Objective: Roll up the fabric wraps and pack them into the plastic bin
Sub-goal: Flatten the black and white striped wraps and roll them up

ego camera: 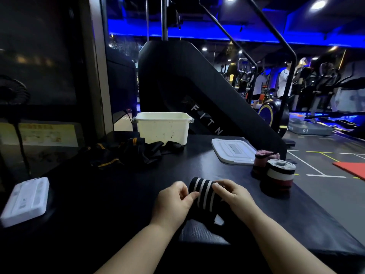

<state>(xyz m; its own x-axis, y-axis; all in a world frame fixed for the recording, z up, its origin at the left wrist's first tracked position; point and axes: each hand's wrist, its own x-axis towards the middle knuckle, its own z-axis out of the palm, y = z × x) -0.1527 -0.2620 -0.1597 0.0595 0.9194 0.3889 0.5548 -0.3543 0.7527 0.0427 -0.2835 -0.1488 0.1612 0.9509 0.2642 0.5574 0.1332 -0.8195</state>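
Note:
A black wrap with white stripes (203, 194) lies partly rolled on the black table, its loose tail running back toward me. My left hand (173, 202) pinches its left edge with thumb and curled fingers. My right hand (235, 196) grips its right edge the same way. Two finished rolls stand to the right: a black, white and red one (279, 176) and a pink one (260, 160) behind it. The cream plastic bin (164, 128) stands open at the back of the table. A heap of black wraps with orange stripes (126, 151) lies in front of it.
The bin's white lid (233, 150) lies flat on the right side of the table. A white flat case (26, 200) sits near the left edge. A large black stair machine (207, 99) rises behind the table. People and gym machines stand far right.

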